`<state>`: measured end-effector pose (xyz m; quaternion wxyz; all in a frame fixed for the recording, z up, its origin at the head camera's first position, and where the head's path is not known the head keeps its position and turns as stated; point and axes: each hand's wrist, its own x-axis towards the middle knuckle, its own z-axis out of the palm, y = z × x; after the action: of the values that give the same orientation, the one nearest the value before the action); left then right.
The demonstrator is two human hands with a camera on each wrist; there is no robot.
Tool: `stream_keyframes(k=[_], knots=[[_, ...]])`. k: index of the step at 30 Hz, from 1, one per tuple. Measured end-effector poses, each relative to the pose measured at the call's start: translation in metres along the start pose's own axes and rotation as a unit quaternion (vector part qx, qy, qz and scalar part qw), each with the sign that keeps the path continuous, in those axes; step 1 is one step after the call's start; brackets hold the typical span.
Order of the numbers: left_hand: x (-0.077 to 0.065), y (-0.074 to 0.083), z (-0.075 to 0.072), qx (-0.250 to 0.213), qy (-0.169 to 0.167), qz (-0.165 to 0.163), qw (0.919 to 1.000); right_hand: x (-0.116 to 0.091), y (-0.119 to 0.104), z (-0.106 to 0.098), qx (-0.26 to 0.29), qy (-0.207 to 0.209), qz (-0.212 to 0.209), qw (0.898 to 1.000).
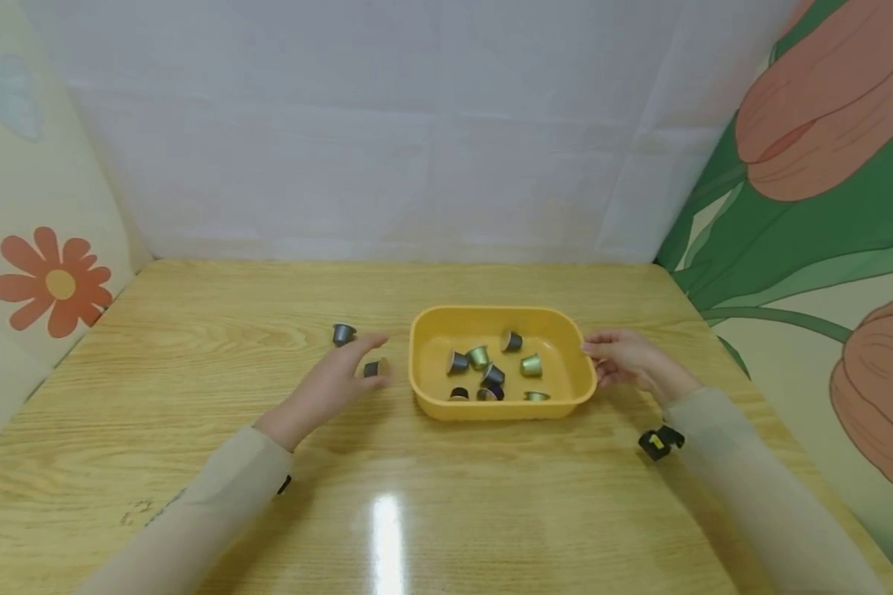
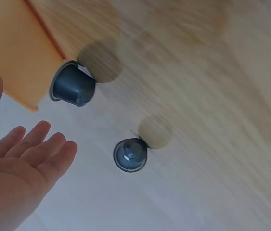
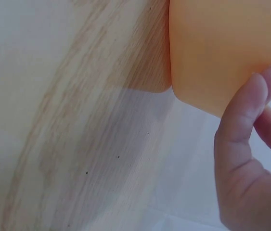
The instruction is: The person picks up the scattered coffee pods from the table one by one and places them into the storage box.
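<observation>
A yellow plastic tub point(image 1: 502, 409) stands on the table, holding several coffee capsules, some dark like the capsule point(image 1: 457, 363) near its left side, some green like the capsule point(image 1: 532, 365) toward the right. My left hand point(image 1: 327, 387) is left of the tub, thumb and fingers spread around a dark capsule point(image 2: 72, 84) that lies on the table; no contact shows in the left wrist view. A second dark capsule point(image 1: 344, 334) lies farther back, just beyond that hand. My right hand point(image 1: 625, 359) holds the tub's right end, thumb and fingertips at its rim.
The wooden table point(image 1: 446, 504) reaches back to a white cloth backdrop point(image 1: 387, 149). Flower-patterned panels point(image 1: 811, 330) stand along the sides. A small black device point(image 1: 661, 442) with a yellow mark sits at the right wrist.
</observation>
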<state>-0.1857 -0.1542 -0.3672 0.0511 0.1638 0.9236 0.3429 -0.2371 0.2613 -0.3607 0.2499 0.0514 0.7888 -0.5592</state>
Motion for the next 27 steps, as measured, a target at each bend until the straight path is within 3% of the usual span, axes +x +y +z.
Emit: stream_keyframes(k=[10,16,22,27], knots=[[0.002,-0.018,-0.003,0.038,-0.024,0.051,0.9977,0.000,0.000,0.001,-0.002,-0.005,-0.006,1.000],[0.008,-0.028,-0.003,0.053,-0.049,0.058,0.9957,0.000,0.000,0.001,-0.003,-0.001,-0.004,1.000],[0.018,-0.037,-0.003,0.105,-0.050,0.096,0.9885,0.000,0.001,0.001,-0.003,-0.001,-0.005,1.000],[0.022,-0.041,-0.008,0.121,-0.065,0.109,0.9846,0.000,0.000,0.001,-0.002,-0.002,-0.004,1.000]])
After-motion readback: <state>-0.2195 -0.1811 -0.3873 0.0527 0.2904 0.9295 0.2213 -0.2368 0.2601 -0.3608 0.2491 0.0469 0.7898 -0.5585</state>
